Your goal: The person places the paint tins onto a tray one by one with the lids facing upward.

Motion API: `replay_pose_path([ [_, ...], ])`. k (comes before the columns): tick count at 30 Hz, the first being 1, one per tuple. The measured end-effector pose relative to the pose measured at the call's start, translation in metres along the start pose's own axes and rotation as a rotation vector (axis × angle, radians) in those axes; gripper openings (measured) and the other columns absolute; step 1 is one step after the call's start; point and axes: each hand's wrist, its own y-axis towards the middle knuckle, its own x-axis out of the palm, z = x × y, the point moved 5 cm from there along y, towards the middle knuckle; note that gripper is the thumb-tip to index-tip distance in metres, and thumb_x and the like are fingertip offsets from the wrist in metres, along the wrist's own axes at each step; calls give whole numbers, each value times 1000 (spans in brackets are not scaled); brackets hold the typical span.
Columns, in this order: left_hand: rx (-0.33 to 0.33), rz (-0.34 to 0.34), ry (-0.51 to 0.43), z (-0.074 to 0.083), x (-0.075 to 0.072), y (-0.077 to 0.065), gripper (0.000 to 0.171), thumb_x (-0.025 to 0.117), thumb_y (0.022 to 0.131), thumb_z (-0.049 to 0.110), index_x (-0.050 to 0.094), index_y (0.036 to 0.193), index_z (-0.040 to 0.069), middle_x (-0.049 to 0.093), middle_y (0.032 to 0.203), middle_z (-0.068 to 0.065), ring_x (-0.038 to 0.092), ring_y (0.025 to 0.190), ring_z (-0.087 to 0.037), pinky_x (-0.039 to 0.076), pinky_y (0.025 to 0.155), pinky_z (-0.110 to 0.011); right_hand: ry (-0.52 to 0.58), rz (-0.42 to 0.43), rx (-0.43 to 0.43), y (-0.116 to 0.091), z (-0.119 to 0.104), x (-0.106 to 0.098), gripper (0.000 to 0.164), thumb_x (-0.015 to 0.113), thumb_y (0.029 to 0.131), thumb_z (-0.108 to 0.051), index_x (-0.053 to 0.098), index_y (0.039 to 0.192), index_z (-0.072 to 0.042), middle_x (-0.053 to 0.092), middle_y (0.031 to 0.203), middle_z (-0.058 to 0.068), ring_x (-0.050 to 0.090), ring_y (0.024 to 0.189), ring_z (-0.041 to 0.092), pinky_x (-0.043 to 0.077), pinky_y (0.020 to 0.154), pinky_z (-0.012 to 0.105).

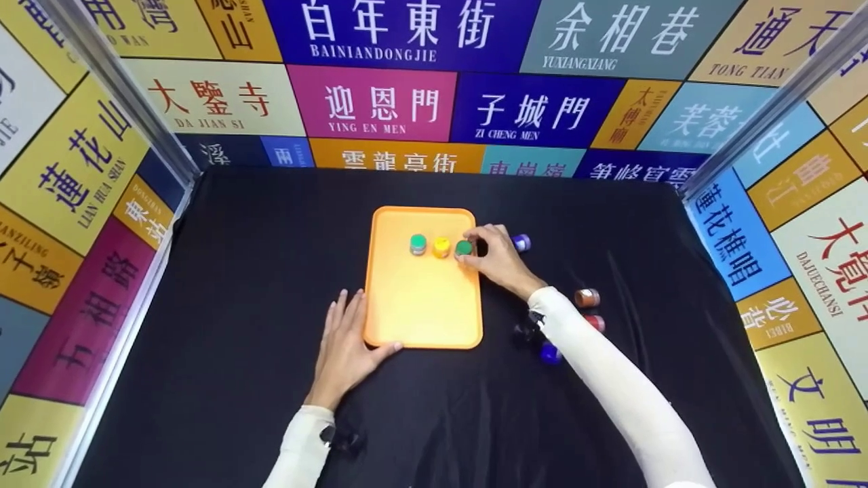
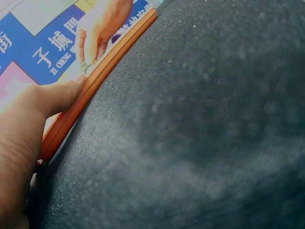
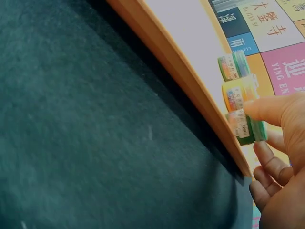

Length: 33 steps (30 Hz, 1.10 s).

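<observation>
An orange tray (image 1: 424, 305) lies on the black cloth. My left hand (image 1: 346, 356) rests at its near left corner, fingers stretched along the left side and thumb on the near edge. Near the tray's right edge, my right hand (image 1: 502, 257) pinches a small jar with a dark green lid (image 1: 463, 248) between thumb and fingers; the right wrist view shows this labelled green jar (image 3: 239, 126) upright. Just left of it stands a yellow jar (image 1: 441, 248), then another green-lidded jar (image 1: 418, 245), all in a row on the tray.
Right of the tray, on the cloth, lie a purple jar (image 1: 521, 242) partly behind my right hand, a brown jar (image 1: 587, 297), a red jar (image 1: 596, 322) and a blue jar (image 1: 550, 352). My right sleeve (image 1: 610, 386) partly covers some. Printed panels (image 1: 386, 105) wall the sides and back.
</observation>
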Motion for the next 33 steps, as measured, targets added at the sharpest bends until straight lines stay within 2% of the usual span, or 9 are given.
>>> replay_pose_path([
  [6,-8,-11,6,-1,0,-1,121,85,86,67,33,171,-2,37,176,-19,18,168,-42,11,138,-56,9,-9,-25,-5,-3,-12,47,92,93,-22,75,132,-2,72,123,13,51,126,31,44,111,46],
  [12,-10,-8,9,0,0,0,121,85,85,68,35,170,-3,38,176,-19,19,168,-42,11,138,-56,-16,27,-36,-12,-1,-26,44,92,91,-15,76,130,0,72,123,13,52,124,32,40,111,50],
  [17,-15,-7,15,1,0,0,121,86,84,68,37,169,-4,39,175,-19,19,168,-41,10,139,-54,-25,55,-52,-18,3,-37,41,91,92,-12,76,128,1,72,121,15,54,122,34,45,110,47],
  [27,-51,-26,5,0,0,0,123,84,85,71,33,171,-1,36,177,-17,16,169,-40,10,138,-56,-32,84,-14,-25,13,-54,40,91,91,-13,78,127,-1,73,122,13,54,122,31,47,105,45],
  [33,-49,-28,6,0,1,0,122,84,85,70,34,171,0,36,177,-17,16,169,-39,9,139,-55,-24,108,-27,-29,19,-62,41,92,89,-11,78,126,1,74,122,15,54,123,34,44,110,46],
])
